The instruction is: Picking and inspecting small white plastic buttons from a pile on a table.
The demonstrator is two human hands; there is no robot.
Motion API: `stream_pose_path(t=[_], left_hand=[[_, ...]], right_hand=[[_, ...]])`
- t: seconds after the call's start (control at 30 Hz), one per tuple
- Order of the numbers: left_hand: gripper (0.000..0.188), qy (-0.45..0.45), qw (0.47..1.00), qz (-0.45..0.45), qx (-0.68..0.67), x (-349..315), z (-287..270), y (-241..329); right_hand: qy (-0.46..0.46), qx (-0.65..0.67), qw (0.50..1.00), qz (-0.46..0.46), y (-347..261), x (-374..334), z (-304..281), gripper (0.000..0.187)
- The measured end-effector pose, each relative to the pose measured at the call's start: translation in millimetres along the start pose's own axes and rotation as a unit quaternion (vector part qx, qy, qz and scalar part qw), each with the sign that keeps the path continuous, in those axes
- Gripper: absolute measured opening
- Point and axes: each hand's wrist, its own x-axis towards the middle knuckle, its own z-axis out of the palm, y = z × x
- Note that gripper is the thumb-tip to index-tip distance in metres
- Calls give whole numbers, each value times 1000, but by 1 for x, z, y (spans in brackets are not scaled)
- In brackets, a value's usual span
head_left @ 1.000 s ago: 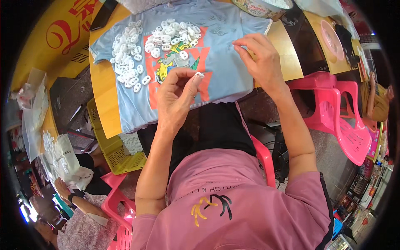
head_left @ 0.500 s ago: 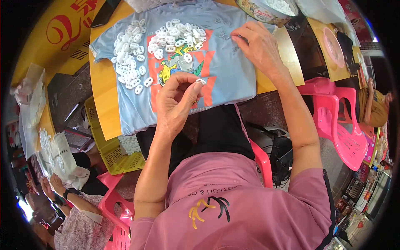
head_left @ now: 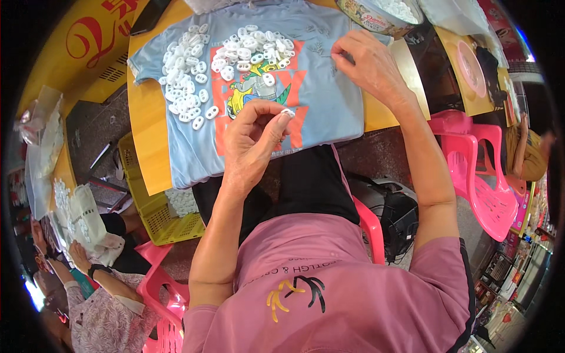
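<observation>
Between the thumb and forefinger of my left hand (head_left: pixel 252 141) is a small white two-holed plastic piece (head_left: pixel 288 112). My right hand (head_left: pixel 372 66) hovers at the right of a light blue T-shirt (head_left: pixel 332 109) spread over the table, its thumb and fingers pinched together; whatever they hold is too small to make out. Close to those fingertips lie several tiny dark thin pieces (head_left: pixel 318 48). Two heaps of the same white pieces rest on the shirt, a left heap (head_left: pixel 183 88) and a middle heap (head_left: pixel 250 48).
A round tub (head_left: pixel 382 20) of white pieces stands at the far right of the wooden table (head_left: pixel 147 156). Down to the left is a yellow crate (head_left: pixel 170 229); a pink chair (head_left: pixel 471 159) stands at right. Another person's hand (head_left: pixel 79 256) shows at far left.
My right hand has shifted slightly right, its fingers still pinched. The left hand keeps the white piece at almost the same spot. At far left the other person's hands have moved apart.
</observation>
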Motion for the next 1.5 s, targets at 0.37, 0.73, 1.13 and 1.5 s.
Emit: stream_pose_path(t=[0.37, 0.73, 1.13, 1.5], left_hand=[[14, -1, 1000, 6, -6, 0, 1, -1], [14, -2, 1000, 7, 1, 0, 0, -1], [12, -8, 1000, 7, 6, -1, -1, 2], [12, -4, 1000, 3, -2, -1, -2, 1]], right_hand=[[-16, 70, 996, -49, 5, -2, -4, 13], [-8, 88, 995, -53, -7, 2, -4, 11], [-33, 97, 994, -34, -3, 3, -5, 13], [-30, 87, 995, -42, -3, 3, -3, 12]])
